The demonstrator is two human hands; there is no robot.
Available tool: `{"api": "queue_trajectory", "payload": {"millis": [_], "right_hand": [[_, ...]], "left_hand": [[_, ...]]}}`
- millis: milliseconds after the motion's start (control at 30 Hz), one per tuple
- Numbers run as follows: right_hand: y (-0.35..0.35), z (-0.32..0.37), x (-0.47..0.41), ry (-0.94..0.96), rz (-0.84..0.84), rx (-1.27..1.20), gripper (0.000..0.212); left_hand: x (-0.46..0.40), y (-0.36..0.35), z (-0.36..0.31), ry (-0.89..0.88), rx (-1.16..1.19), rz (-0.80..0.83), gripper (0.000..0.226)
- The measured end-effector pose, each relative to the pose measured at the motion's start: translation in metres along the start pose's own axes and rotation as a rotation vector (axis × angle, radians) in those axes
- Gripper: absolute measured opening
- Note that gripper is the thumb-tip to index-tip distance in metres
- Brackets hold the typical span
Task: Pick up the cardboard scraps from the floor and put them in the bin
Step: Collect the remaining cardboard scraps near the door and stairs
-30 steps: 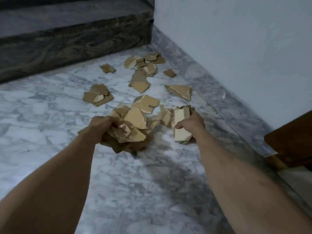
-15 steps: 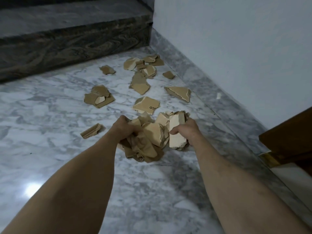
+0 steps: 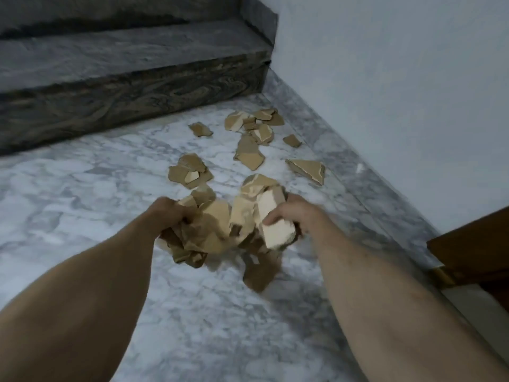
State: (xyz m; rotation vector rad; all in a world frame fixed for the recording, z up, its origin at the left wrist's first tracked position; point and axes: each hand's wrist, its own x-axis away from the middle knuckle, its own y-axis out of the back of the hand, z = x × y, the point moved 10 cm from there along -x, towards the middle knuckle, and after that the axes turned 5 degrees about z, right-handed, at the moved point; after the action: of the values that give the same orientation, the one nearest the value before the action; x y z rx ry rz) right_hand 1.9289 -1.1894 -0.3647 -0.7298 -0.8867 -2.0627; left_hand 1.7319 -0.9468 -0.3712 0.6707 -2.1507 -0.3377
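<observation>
Now both hands, left hand (image 3: 168,215) and right hand (image 3: 296,216), have come together and lifted, clutching a crumpled heap of brown cardboard scraps (image 3: 220,230) off the grey marble floor (image 3: 82,202), while loose torn pieces (image 3: 249,155) remain and no bin shows.

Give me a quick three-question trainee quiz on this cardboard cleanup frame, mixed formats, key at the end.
1. True or false: the left hand is empty.
2. Multiple choice: the pale flat scrap gripped by the right hand is A) lying on the step, B) held up among the gathered bundle, C) leaning on the wall.
3. Short answer: are loose scraps left on the marble floor, and is a bin in view?

Key
1. False: its fingers grip crumpled brown cardboard.
2. B.
3. Yes, several lie beyond the hands toward the step; no bin is visible.
</observation>
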Motion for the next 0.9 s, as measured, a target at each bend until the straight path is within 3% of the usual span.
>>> {"api": "queue_trajectory", "payload": {"millis": [67,133,167,300,433,633,700,833,900], "right_hand": [[-0.031,-0.015,-0.007,-0.051,0.126,0.214,0.104],[-0.055,-0.029,-0.02,-0.079,0.179,0.289,0.129],[-0.064,-0.035,-0.026,-0.082,0.177,0.323,0.134],[-0.067,-0.038,-0.037,-0.069,0.028,0.575,0.123],[-0.069,-0.028,-0.045,-0.015,0.01,0.658,0.111],[-0.083,-0.017,-0.056,0.004,0.03,0.644,0.124],[-0.08,-0.02,-0.059,0.013,0.058,0.59,0.113],[-0.063,-0.026,-0.052,0.046,0.132,0.425,0.054],[-0.045,-0.027,-0.051,0.043,0.133,0.344,0.047]], "left_hand": [[-0.016,-0.008,0.02,0.036,-0.177,-0.023,0.058],[-0.023,-0.017,0.024,0.032,-0.425,-0.077,0.062],[-0.024,-0.019,0.021,-0.006,-0.423,-0.116,0.06],[-0.032,-0.028,0.024,-0.009,-0.366,-0.111,0.054],[-0.039,-0.036,0.038,-0.027,-0.219,-0.065,0.049],[-0.029,-0.034,0.046,-0.015,-0.155,-0.083,0.046],[-0.029,-0.033,0.05,-0.02,-0.063,-0.074,0.039],[-0.023,-0.041,0.057,-0.005,0.1,-0.048,0.025],[-0.023,-0.042,0.055,-0.003,0.162,-0.073,0.023]]}}
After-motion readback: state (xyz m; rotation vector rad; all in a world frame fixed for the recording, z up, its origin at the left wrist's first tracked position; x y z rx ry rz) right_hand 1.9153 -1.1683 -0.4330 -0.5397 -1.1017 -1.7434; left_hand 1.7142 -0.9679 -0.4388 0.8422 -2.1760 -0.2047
